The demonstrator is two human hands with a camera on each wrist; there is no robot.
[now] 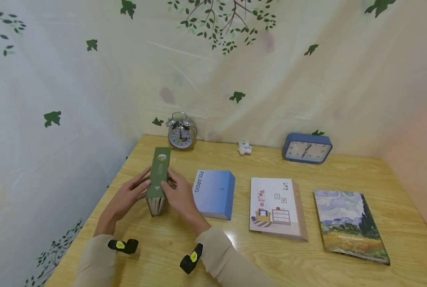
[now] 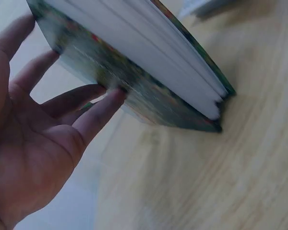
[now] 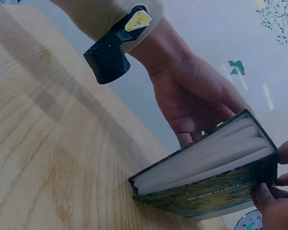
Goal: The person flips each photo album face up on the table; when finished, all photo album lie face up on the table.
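A photo album (image 1: 159,171) with a green spine stands on the table, spine upward, between my two hands. Its painted cover carries "PHOTO ALBUM" lettering in the right wrist view, and the page ends (image 3: 206,158) face me. My left hand (image 1: 127,195) touches one cover with its fingertips (image 2: 116,96), the fingers extended and spread. On the opposite side, my right hand (image 1: 181,195) holds the album near the spine with bent fingers (image 3: 263,194) and thumb. Beside my right hand lies a blue POLAROID book (image 1: 215,195).
Farther right lie a white illustrated book (image 1: 272,207) and a landscape-painting book (image 1: 350,225). Along the back stand a silver twin-bell alarm clock (image 1: 181,135), a small white figurine (image 1: 244,148) and a blue rectangular clock (image 1: 308,148). A patterned curtain (image 1: 213,79) hangs behind the table.
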